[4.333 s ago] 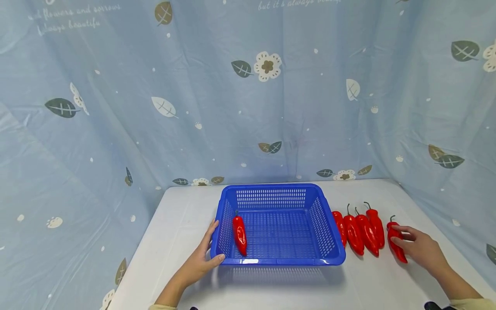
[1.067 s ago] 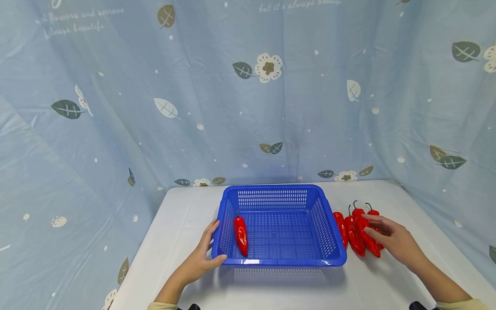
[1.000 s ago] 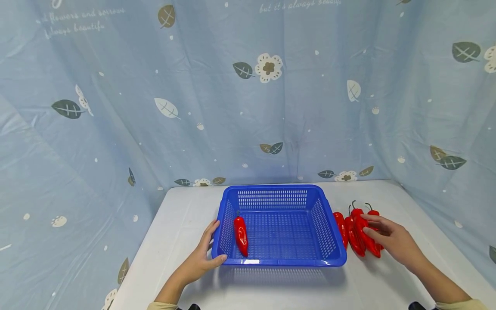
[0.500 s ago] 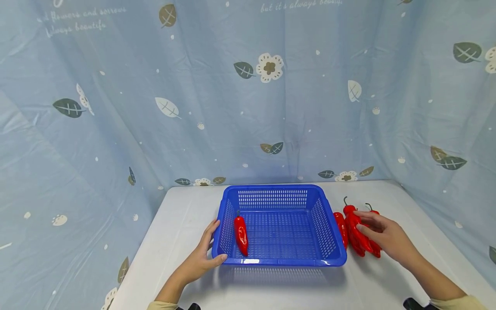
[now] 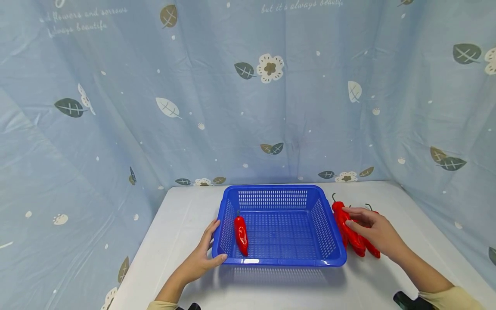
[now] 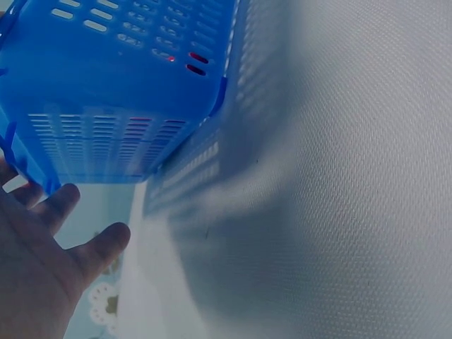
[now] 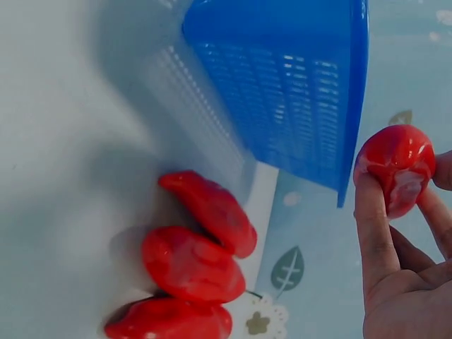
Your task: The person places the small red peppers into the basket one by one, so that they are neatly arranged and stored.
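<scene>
The right hand (image 5: 373, 228) pinches one red pepper (image 5: 346, 226) between thumb and fingers, just off the blue basket's right rim. In the right wrist view that hand (image 7: 402, 247) holds the pepper (image 7: 399, 166) above the level of several others lying on the table. At the basket's left side, the left hand (image 5: 197, 260) rests with fingers spread along the rim and thumb at the front corner. The left wrist view shows the hand (image 6: 42, 261) against the blue basket (image 6: 120, 78), its fingers fairly straight. Inside the basket (image 5: 286, 261), one red pepper (image 5: 240, 236) lies near the left wall.
Several red peppers (image 7: 194, 265) lie side by side on the white table (image 5: 271, 292), right of the basket; the right hand partly covers them in the head view. A blue patterned curtain (image 5: 217, 94) stands behind and on both sides of the table.
The right hand has lifted the rightmost pepper and carried it left over the others to the basket's right rim. The left hand and the basket have stayed in place.
</scene>
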